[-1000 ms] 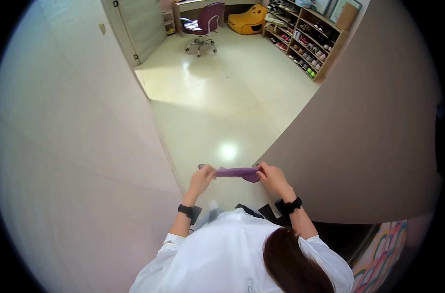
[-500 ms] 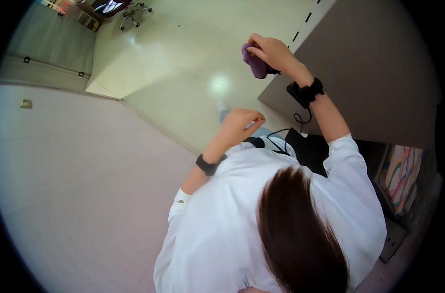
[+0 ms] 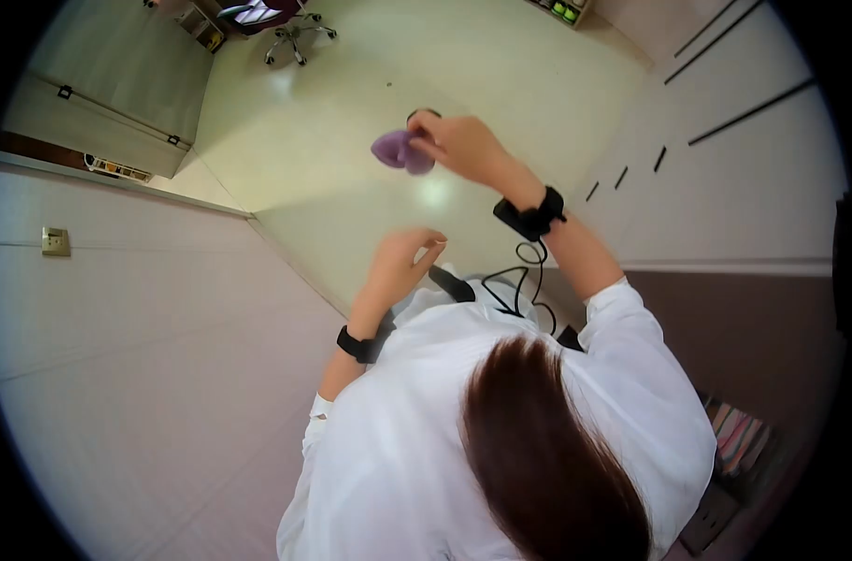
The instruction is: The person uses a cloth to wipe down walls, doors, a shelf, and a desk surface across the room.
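My right hand [image 3: 463,150] is closed on a soft purple thing [image 3: 398,151] with rounded lobes, held up over the floor; I cannot make out its exact kind. A dark curved edge shows at the fingertips. Lower and to the left is my left hand [image 3: 402,266], loosely curved, with a gap between thumb and fingers and nothing visible in it. Black bands circle both wrists. A small black box [image 3: 519,222] with a cable [image 3: 524,276] sits at the right wrist.
A pale wall [image 3: 145,327] with a socket plate [image 3: 56,242] runs along the left. White cabinets [image 3: 697,187] with dark handles line the right side. An office chair [image 3: 281,37] on casters stands at the far end of the pale floor [image 3: 323,131]. Striped cloth [image 3: 739,438] lies at lower right.
My view has turned and moved forward, bringing the cabinet fronts into sight. The right hand, still holding the purple thing, appears farther left and lower. The left hand also appears farther left.
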Motion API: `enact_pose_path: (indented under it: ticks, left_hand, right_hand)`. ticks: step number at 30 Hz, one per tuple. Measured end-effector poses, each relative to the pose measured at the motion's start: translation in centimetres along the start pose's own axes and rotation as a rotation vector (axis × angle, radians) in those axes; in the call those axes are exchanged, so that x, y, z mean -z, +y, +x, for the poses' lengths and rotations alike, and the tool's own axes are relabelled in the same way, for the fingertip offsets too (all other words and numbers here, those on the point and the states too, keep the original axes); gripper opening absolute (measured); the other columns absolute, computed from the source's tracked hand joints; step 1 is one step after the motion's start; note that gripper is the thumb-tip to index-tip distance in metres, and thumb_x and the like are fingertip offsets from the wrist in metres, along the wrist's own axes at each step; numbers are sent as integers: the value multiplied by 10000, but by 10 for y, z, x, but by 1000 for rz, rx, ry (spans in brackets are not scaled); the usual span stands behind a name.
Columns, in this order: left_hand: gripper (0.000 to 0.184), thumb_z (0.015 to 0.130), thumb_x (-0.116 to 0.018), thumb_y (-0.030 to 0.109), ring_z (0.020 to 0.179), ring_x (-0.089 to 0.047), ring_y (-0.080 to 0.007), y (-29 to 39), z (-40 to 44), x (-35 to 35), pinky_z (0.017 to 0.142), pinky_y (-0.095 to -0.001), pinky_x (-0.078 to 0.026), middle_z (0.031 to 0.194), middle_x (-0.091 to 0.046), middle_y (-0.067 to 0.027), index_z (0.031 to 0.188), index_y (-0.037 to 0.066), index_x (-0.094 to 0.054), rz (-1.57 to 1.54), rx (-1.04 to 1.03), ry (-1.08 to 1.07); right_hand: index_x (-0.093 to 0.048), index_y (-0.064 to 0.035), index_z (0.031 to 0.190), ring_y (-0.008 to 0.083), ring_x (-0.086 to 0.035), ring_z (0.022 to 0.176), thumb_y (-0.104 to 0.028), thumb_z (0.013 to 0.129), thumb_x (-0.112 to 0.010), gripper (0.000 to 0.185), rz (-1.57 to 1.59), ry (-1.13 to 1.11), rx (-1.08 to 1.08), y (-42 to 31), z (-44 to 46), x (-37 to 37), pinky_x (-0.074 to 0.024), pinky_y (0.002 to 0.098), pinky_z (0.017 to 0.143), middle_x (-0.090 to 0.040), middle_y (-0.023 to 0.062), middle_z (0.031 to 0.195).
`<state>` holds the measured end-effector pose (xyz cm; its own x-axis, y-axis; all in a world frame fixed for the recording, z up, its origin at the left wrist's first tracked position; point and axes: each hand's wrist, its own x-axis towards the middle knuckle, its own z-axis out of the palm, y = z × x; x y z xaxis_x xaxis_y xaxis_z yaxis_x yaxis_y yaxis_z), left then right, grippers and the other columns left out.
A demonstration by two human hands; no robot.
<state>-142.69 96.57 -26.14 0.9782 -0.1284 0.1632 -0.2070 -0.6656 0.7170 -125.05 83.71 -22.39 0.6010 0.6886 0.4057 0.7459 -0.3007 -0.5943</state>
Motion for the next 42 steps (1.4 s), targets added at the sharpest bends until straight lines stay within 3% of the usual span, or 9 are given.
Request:
enact_pose_path:
  ticks: [2, 6, 9, 14, 17, 22, 25, 30, 42]
  left_hand:
    - [380, 848, -625, 112, 780, -628, -274, -25, 4, -11, 695, -340, -487, 809, -656, -112, 1213, 60, -531, 5, 29, 41]
    - [937, 859, -645, 106, 654, -605, -135, -63, 23, 25, 619, -263, -494, 695, -588, -45, 1475, 98, 60, -317, 454, 251]
    - [914, 840, -659, 144, 559, -590, -126, -97, 49, 64, 565, -255, -479, 633, -579, -41, 1472, 53, -6, -470, 486, 221]
    - [534, 856, -636, 134, 524, -542, -92, -87, 104, 78, 525, -258, -437, 580, -542, -23, 1356, 149, -449, -294, 385, 87]
    - [520, 861, -629, 136, 554, -565, -114, -89, 131, 83, 552, -275, -455, 597, -555, -24, 1350, 140, -450, -287, 318, -102]
    - [748, 870, -582, 87, 645, -617, -177, -123, 114, 171, 607, -305, -491, 775, -639, -85, 1474, 160, -147, -367, 409, -135]
    - [787, 865, -573, 74, 663, -617, -170, -188, 129, 256, 593, -300, -489, 824, -644, -91, 1482, 157, -92, -427, 413, 52]
    - [226, 875, -522, 31, 702, -602, -101, -267, 145, 308, 509, -222, -456, 825, -634, -73, 1099, 23, -496, -554, 525, 242]
    - [174, 903, -529, 46, 672, -600, -111, -402, 206, 524, 555, -232, -487, 778, -617, -66, 1067, -11, -537, -347, 616, 777]
  right_hand:
    - [-542, -102, 992, 313, -628, 716, -209, 880, -585, 161, 7, -23, 18, 0, -5, 3, -484, 371, 610, -665, 99, 806]
    - [-551, -100, 966, 309, -619, 707, -174, 862, -607, 139, -55, -29, -13, 2, 10, 18, -478, 375, 609, -660, 90, 791]
    - [-564, -99, 933, 306, -608, 695, -150, 838, -622, 122, -104, -86, -24, 6, 19, 20, -469, 382, 604, -646, 90, 762]
    - [-581, -86, 899, 304, -601, 703, -123, 809, -628, 107, -91, -106, -53, 5, 37, 21, -463, 390, 605, -625, 105, 751]
    - [-587, -82, 896, 301, -591, 694, -119, 794, -641, 121, -59, -71, -14, 13, 75, 28, -459, 390, 609, -615, 102, 744]
    - [-588, -86, 873, 276, -582, 669, -121, 776, -663, 127, -53, -37, 55, -44, 172, -6, -453, 374, 605, -604, 81, 721]
    - [-588, -90, 863, 257, -578, 662, -115, 760, -676, 137, -27, -39, 124, -71, 277, -49, -453, 362, 605, -599, 67, 715]
    - [-594, -98, 856, 250, -575, 647, -135, 749, -682, 143, 23, -65, 306, -59, 383, -107, -455, 357, 606, -591, 60, 694]
    - [-570, -108, 849, 267, -588, 620, -153, 775, -658, 123, 81, -197, 494, -59, 662, -216, -457, 370, 565, -593, 65, 676]
